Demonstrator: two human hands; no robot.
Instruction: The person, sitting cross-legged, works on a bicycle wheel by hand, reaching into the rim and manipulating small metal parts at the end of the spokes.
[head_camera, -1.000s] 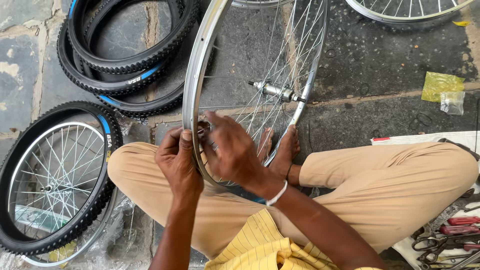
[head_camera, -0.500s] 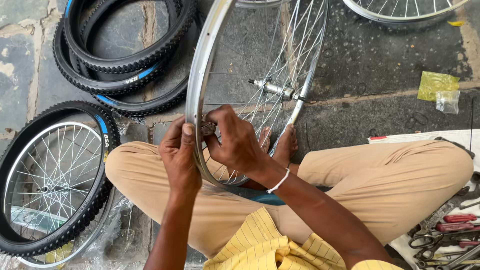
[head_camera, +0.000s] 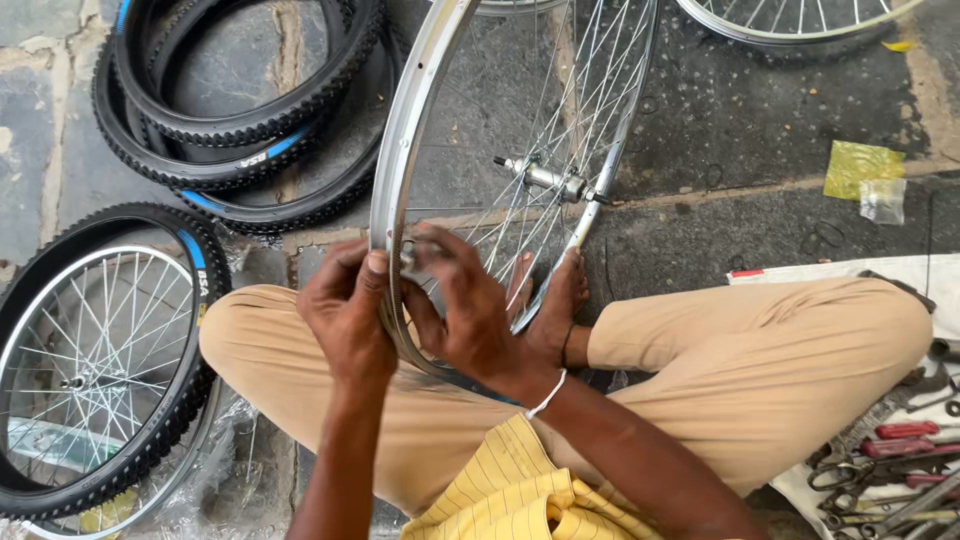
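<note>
A bare silver bicycle wheel rim (head_camera: 400, 140) with spokes and a hub (head_camera: 545, 178) stands upright between my crossed legs. My left hand (head_camera: 345, 315) grips the rim's near edge from the left, thumb on top. My right hand (head_camera: 460, 305) reaches inside the rim, its fingers pinched at a spoke end by the rim; whatever they pinch is too small to tell. My bare feet (head_camera: 555, 300) rest against the wheel's lower part.
A complete wheel with tyre (head_camera: 95, 360) lies at the left on plastic wrap. Stacked black tyres (head_camera: 240, 110) lie at the upper left. Another rim (head_camera: 790, 20) lies at the top right. Hand tools (head_camera: 900, 450) lie on a cloth at the right. A yellow scrap (head_camera: 860, 168) lies on the stone floor.
Both hands have slid slightly along the rim; my right hand's fingers have shifted to pinch at a spoke end near the rim. The wheel has stayed upright.
</note>
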